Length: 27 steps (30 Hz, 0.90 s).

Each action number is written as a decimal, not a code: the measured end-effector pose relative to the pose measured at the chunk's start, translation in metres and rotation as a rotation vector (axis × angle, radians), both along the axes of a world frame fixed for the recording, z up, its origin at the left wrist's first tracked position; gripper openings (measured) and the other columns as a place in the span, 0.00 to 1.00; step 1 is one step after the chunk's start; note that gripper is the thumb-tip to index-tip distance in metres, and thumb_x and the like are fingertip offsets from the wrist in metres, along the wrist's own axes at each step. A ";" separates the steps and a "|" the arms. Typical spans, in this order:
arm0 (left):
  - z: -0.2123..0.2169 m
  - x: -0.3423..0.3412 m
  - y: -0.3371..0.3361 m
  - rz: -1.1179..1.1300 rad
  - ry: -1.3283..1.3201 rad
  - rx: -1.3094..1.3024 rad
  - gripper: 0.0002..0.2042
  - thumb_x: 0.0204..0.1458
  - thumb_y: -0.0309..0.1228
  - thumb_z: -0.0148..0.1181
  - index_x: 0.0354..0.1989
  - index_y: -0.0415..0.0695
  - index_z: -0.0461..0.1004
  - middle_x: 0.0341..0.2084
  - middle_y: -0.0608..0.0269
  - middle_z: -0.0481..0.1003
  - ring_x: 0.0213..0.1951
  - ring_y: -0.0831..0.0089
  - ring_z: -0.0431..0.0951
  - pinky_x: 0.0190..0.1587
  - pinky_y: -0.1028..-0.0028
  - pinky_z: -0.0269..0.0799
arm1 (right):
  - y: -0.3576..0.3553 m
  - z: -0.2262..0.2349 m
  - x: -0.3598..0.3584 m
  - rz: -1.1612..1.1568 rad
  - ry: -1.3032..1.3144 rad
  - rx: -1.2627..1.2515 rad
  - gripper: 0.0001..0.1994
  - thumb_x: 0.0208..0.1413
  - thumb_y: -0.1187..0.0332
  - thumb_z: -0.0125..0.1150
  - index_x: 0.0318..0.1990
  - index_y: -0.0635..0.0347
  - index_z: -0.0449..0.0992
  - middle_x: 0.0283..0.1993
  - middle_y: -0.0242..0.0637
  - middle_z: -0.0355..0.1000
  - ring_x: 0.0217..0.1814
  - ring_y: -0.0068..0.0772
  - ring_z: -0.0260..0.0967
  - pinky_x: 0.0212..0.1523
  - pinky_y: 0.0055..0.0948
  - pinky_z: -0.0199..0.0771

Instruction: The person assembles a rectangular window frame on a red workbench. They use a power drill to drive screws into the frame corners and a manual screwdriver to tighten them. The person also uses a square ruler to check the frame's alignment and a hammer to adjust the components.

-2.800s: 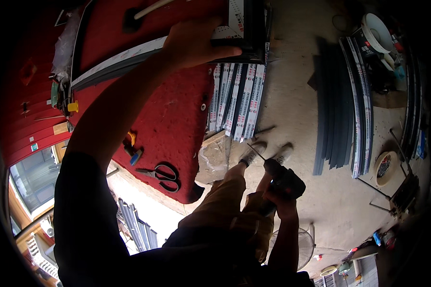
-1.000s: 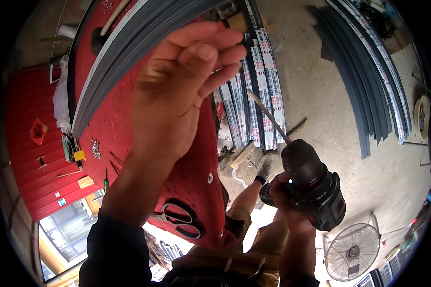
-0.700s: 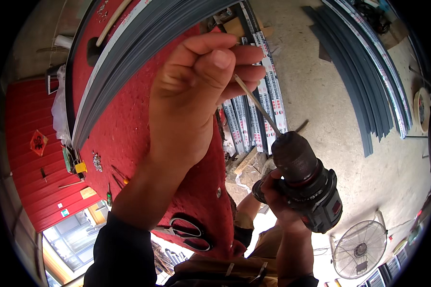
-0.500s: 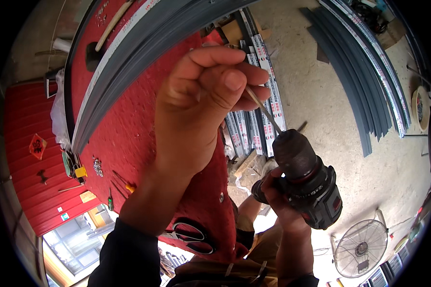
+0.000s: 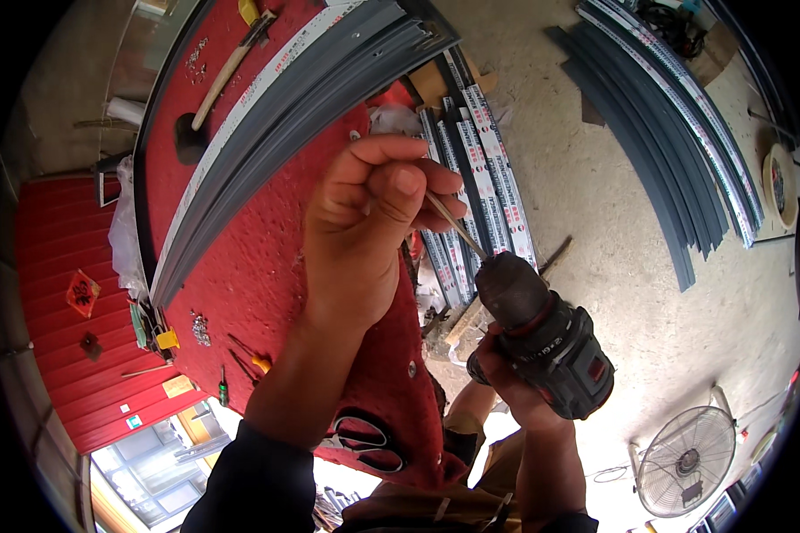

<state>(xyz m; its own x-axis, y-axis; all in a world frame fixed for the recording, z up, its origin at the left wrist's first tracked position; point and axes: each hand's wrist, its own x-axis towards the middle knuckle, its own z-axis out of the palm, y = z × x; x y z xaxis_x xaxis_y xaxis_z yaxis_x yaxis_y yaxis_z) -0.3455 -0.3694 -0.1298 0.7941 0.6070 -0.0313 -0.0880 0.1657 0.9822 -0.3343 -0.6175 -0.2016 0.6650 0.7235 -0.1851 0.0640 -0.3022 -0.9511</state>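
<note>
My right hand is wrapped round the grip of a dark cordless drill, its chuck tilted up toward the left. A thin metal bit sticks out of the chuck. The thumb and fingers of my left hand pinch the far end of this bit, hiding its tip. Both hands are held up over the edge of a table covered in red cloth. Beyond my left hand, long grey profiles lie across that table.
A mallet, scissors, a green-handled screwdriver and a heap of small screws lie on the red cloth. More grey profiles and labelled strips lie to the right. A fan stands at lower right.
The drill and my right hand have shifted a little to the left. My left hand has come lower with the bit still pinched. The view has also shifted slightly.
</note>
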 end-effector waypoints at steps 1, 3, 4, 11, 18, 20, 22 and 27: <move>0.000 0.000 0.000 -0.002 -0.001 0.003 0.13 0.71 0.31 0.60 0.59 0.40 0.73 0.42 0.55 0.85 0.40 0.69 0.87 0.43 0.72 0.83 | -0.001 0.001 0.002 0.023 0.010 0.002 0.20 0.55 0.82 0.73 0.54 0.60 0.79 0.50 0.35 0.80 0.52 0.29 0.79 0.53 0.32 0.81; 0.000 0.001 -0.001 -0.021 0.018 -0.015 0.13 0.72 0.32 0.58 0.59 0.40 0.73 0.45 0.54 0.84 0.41 0.69 0.87 0.43 0.72 0.84 | -0.005 -0.005 0.000 0.041 -0.073 0.033 0.19 0.55 0.83 0.72 0.54 0.60 0.79 0.49 0.35 0.79 0.52 0.28 0.79 0.53 0.32 0.80; 0.000 0.003 -0.003 -0.022 0.016 -0.012 0.13 0.72 0.32 0.58 0.59 0.40 0.73 0.45 0.54 0.84 0.41 0.69 0.87 0.43 0.72 0.84 | -0.007 -0.008 -0.002 0.045 -0.101 0.043 0.19 0.55 0.83 0.71 0.54 0.61 0.79 0.49 0.34 0.79 0.52 0.28 0.78 0.53 0.32 0.80; 0.017 0.008 0.012 0.181 -0.014 0.156 0.13 0.75 0.29 0.49 0.62 0.41 0.74 0.41 0.64 0.78 0.38 0.74 0.81 0.42 0.75 0.76 | -0.001 0.002 0.018 -0.125 0.082 0.091 0.16 0.55 0.63 0.75 0.50 0.54 0.84 0.43 0.34 0.82 0.42 0.34 0.81 0.42 0.34 0.82; 0.051 0.036 0.078 0.661 0.120 0.970 0.13 0.70 0.27 0.47 0.48 0.38 0.81 0.32 0.66 0.74 0.33 0.77 0.72 0.38 0.75 0.66 | 0.060 0.024 0.075 -0.416 0.446 0.432 0.19 0.61 0.74 0.75 0.58 0.64 0.79 0.48 0.31 0.80 0.46 0.24 0.75 0.50 0.27 0.76; 0.051 0.046 0.081 0.752 0.252 1.261 0.14 0.71 0.34 0.53 0.46 0.38 0.82 0.32 0.58 0.75 0.35 0.64 0.76 0.41 0.66 0.71 | 0.089 0.032 0.099 -0.479 0.603 0.449 0.19 0.61 0.73 0.75 0.57 0.64 0.79 0.47 0.31 0.79 0.44 0.21 0.75 0.49 0.26 0.76; 0.057 0.047 0.086 0.713 0.389 1.417 0.15 0.69 0.39 0.57 0.47 0.39 0.83 0.36 0.53 0.76 0.39 0.58 0.76 0.46 0.62 0.72 | 0.122 0.031 0.124 -0.443 0.590 0.509 0.16 0.62 0.64 0.75 0.51 0.62 0.80 0.40 0.31 0.78 0.39 0.22 0.74 0.43 0.26 0.75; 0.033 0.035 0.102 0.594 0.626 1.625 0.32 0.48 0.57 0.79 0.52 0.41 0.85 0.41 0.47 0.73 0.45 0.48 0.75 0.53 0.54 0.72 | 0.182 0.009 0.188 -0.343 0.658 0.530 0.16 0.63 0.57 0.74 0.50 0.57 0.79 0.37 0.32 0.77 0.37 0.25 0.76 0.41 0.26 0.77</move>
